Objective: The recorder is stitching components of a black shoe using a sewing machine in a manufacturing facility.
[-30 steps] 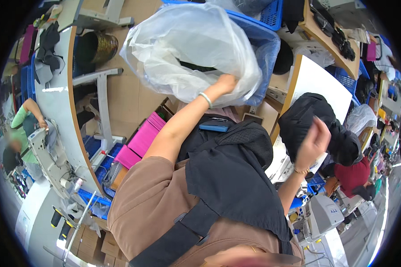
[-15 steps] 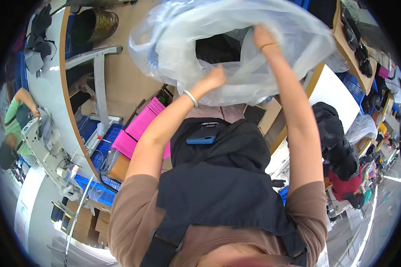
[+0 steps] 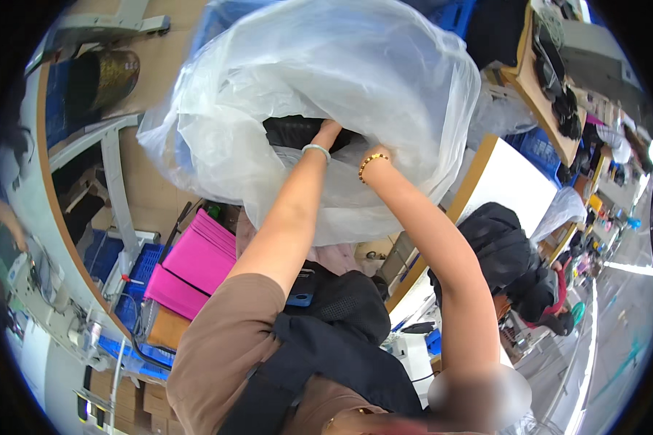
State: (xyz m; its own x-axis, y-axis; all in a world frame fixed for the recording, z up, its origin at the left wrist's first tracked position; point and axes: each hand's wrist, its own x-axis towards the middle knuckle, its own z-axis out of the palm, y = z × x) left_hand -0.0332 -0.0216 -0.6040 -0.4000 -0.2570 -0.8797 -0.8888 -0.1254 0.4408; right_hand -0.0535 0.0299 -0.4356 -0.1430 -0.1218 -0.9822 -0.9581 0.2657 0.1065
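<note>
A large translucent white plastic bag (image 3: pixel 384 80) stands open in front of me, its rim spread wide. Black material (image 3: pixel 286 130) shows down inside its mouth. My left hand (image 3: pixel 329 133), with a pale bangle at the wrist, reaches into the opening against that black material, and its fingers are out of sight. Close beside it, my right hand (image 3: pixel 379 153), wearing a beaded gold bracelet, is at the inner side of the bag's plastic. Its fingers are hidden too, so I cannot tell what it grips.
Blue crate edges (image 3: pixel 453 16) show behind the bag. To the left are a bright pink folded item (image 3: pixel 196 262) and a table with a metal leg (image 3: pixel 115 181). On the right, black garments (image 3: pixel 493 235) lie by a white tabletop (image 3: pixel 511 185). Another person's arm (image 3: pixel 9 225) is at far left.
Both hands have gone from the bag's rim down into its mouth, the right one moving toward the left. I have leaned forward, and the bag appears lower and further left.
</note>
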